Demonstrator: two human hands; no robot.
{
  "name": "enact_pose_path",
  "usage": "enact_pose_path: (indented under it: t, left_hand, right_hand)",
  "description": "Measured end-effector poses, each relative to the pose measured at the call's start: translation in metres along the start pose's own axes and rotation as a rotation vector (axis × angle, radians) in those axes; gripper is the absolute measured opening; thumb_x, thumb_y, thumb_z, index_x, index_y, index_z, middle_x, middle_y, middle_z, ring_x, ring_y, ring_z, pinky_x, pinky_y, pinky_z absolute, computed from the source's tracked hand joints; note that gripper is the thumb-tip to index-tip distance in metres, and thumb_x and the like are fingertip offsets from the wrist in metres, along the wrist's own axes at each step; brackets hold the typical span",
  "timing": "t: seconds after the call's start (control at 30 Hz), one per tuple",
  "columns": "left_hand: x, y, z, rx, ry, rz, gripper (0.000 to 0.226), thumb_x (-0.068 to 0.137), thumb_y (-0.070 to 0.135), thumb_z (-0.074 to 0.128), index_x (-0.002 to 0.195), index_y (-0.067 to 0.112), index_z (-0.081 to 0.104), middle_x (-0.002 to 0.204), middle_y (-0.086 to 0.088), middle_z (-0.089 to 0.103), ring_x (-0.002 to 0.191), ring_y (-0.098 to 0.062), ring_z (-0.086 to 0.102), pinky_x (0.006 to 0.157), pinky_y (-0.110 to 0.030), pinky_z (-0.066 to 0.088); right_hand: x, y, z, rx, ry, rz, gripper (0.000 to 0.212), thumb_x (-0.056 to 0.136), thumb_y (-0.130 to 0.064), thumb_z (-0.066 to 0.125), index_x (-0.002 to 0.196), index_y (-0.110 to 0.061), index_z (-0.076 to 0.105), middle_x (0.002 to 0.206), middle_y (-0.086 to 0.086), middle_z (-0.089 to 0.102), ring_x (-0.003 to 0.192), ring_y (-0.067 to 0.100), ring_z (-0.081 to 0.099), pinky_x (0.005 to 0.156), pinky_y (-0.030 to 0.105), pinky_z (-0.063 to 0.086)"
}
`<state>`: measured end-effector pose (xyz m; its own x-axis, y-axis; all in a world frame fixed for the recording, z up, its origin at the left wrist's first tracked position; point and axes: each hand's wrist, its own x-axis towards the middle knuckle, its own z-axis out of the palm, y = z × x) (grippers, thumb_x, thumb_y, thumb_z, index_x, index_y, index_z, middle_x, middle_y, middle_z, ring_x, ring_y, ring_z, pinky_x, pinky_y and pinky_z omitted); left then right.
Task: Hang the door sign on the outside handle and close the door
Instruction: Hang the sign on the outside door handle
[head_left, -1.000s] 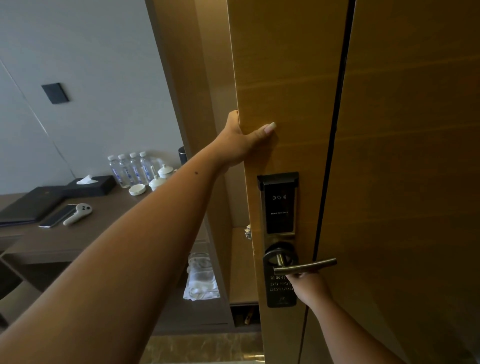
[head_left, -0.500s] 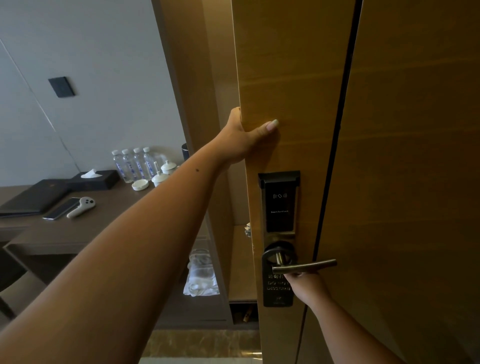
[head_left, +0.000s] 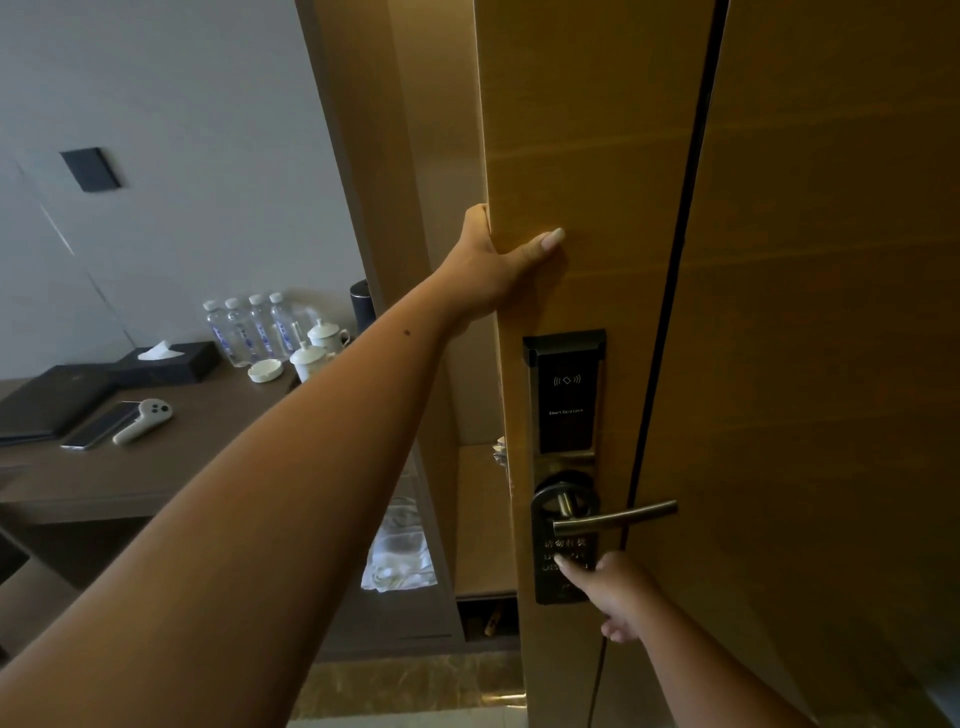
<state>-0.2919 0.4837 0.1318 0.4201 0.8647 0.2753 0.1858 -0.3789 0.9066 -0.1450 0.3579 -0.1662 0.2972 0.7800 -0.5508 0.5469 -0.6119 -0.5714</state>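
Door sign (head_left: 565, 561) on handle (head_left: 615, 517)

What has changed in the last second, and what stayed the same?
The right hand dropped from just under the handle to the sign's lower part, fingers touching it. The left hand still grips the door edge; the sign stays hung.

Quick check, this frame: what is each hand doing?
Left hand: closed on the door edge.
Right hand: fingertips on the door sign; grip cannot be told.

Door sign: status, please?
Left hand grips door edge. Right hand touching door sign, hung on handle. Door open.
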Motion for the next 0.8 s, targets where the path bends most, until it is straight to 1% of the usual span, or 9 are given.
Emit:
enact_pose_path:
  t: [0.1, 0.2, 0.27, 0.33, 0.43, 0.53, 0.63, 0.73, 0.8]
  left_hand:
    - [-0.002, -0.002, 0.000, -0.032, 0.010, 0.024, 0.084, 0.074, 0.042, 0.074, 0.134, 0.015, 0.022, 0.131, -0.005, 0.045, 0.116, -0.022, 0.051, 0.092, -0.041, 0.050]
    - [-0.007, -0.005, 0.004, -0.056, 0.044, 0.027, 0.077, 0.072, 0.046, 0.075, 0.126, 0.020, 0.026, 0.127, -0.002, 0.047, 0.113, -0.021, 0.051, 0.090, -0.041, 0.051]
    - [-0.013, -0.004, 0.007, -0.042, 0.061, 0.026, 0.073, 0.071, 0.049, 0.075, 0.121, 0.022, 0.030, 0.122, 0.000, 0.049, 0.109, -0.020, 0.052, 0.087, -0.040, 0.051]
    - [-0.020, 0.002, 0.006, -0.033, 0.058, 0.035, 0.070, 0.069, 0.051, 0.075, 0.117, 0.021, 0.033, 0.116, 0.002, 0.051, 0.104, -0.019, 0.053, 0.078, -0.034, 0.051]
    - [-0.030, 0.008, 0.001, 0.011, 0.008, 0.043, 0.067, 0.069, 0.053, 0.074, 0.113, 0.019, 0.037, 0.113, 0.000, 0.053, 0.098, -0.019, 0.055, 0.067, -0.030, 0.050]
    - [-0.047, 0.010, 0.000, 0.061, -0.046, 0.088, 0.064, 0.071, 0.052, 0.073, 0.112, 0.017, 0.037, 0.109, -0.002, 0.054, 0.091, -0.017, 0.057, 0.058, -0.026, 0.049]
    - [-0.069, 0.017, 0.004, 0.128, -0.077, 0.163, 0.062, 0.071, 0.052, 0.073, 0.110, 0.017, 0.039, 0.099, 0.001, 0.054, 0.083, -0.012, 0.056, 0.053, -0.023, 0.044]
    - [-0.096, 0.028, 0.010, 0.211, -0.089, 0.312, 0.060, 0.070, 0.060, 0.068, 0.104, 0.017, 0.044, 0.087, 0.004, 0.054, 0.075, -0.009, 0.054, 0.052, -0.022, 0.040]
    - [-0.114, 0.033, 0.016, 0.272, -0.090, 0.470, 0.053, 0.070, 0.069, 0.060, 0.088, 0.021, 0.045, 0.073, 0.005, 0.052, 0.062, -0.007, 0.051, 0.049, -0.021, 0.036]
  right_hand:
    - [-0.010, -0.010, 0.008, -0.127, -0.160, 0.030, 0.067, 0.080, -0.063, 0.053, 0.130, -0.019, 0.044, 0.102, 0.002, 0.062, 0.069, 0.014, 0.069, 0.047, 0.020, 0.052]
    - [-0.026, -0.037, 0.012, -0.042, -0.339, -0.021, 0.064, 0.084, -0.055, 0.055, 0.136, -0.020, 0.042, 0.111, 0.003, 0.062, 0.068, 0.012, 0.068, 0.054, 0.023, 0.055]
    - [-0.044, -0.060, 0.014, 0.019, -0.351, -0.066, 0.062, 0.085, -0.054, 0.054, 0.136, -0.021, 0.042, 0.112, 0.001, 0.061, 0.071, 0.013, 0.068, 0.058, 0.024, 0.057]
    - [-0.060, -0.083, 0.017, 0.034, -0.303, -0.105, 0.059, 0.086, -0.054, 0.054, 0.134, -0.022, 0.045, 0.110, 0.000, 0.061, 0.077, 0.015, 0.067, 0.064, 0.027, 0.057]
    - [-0.082, -0.102, 0.022, 0.052, -0.274, -0.168, 0.049, 0.083, -0.056, 0.057, 0.122, -0.028, 0.053, 0.106, -0.002, 0.064, 0.078, 0.014, 0.067, 0.062, 0.026, 0.057]
    - [-0.107, -0.104, 0.022, 0.184, -0.111, -0.314, 0.033, 0.079, -0.059, 0.059, 0.099, -0.033, 0.062, 0.097, -0.006, 0.070, 0.073, 0.009, 0.068, 0.057, 0.022, 0.055]
    - [-0.138, -0.078, 0.004, 0.449, 0.128, -0.407, 0.038, 0.077, -0.059, 0.060, 0.084, -0.023, 0.067, 0.078, -0.005, 0.072, 0.070, 0.012, 0.066, 0.062, 0.023, 0.053]
    - [-0.172, -0.026, -0.020, 0.808, 0.339, -0.337, 0.048, 0.071, -0.059, 0.060, 0.085, -0.014, 0.065, 0.077, 0.002, 0.070, 0.070, 0.018, 0.065, 0.066, 0.031, 0.049]
    - [-0.192, 0.003, -0.031, 0.977, 0.497, -0.288, 0.049, 0.075, -0.058, 0.055, 0.093, -0.014, 0.065, 0.087, 0.005, 0.072, 0.079, 0.022, 0.066, 0.070, 0.035, 0.049]
